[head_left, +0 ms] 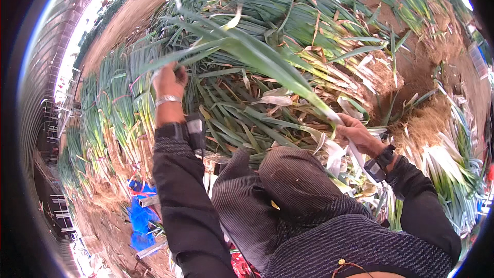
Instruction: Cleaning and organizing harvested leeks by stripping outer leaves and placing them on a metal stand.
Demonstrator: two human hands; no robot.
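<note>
Right hand [358, 135]: closed around the white stalk of a leek [267, 62]. Left hand [170, 80]: closed on its green leaves, above the leek pile [309, 10].

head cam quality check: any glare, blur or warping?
Head view: strong fisheye bending with a black rim; blown-out daylight at the upper left edge; even light elsewhere. The left hand on green leaf tips and the right hand on the long green-and-white leek look reasonably sharp.

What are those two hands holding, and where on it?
One long leek: the right hand grips its white stalk near the base, and the left hand holds the green leaf tips at the far end.
</note>
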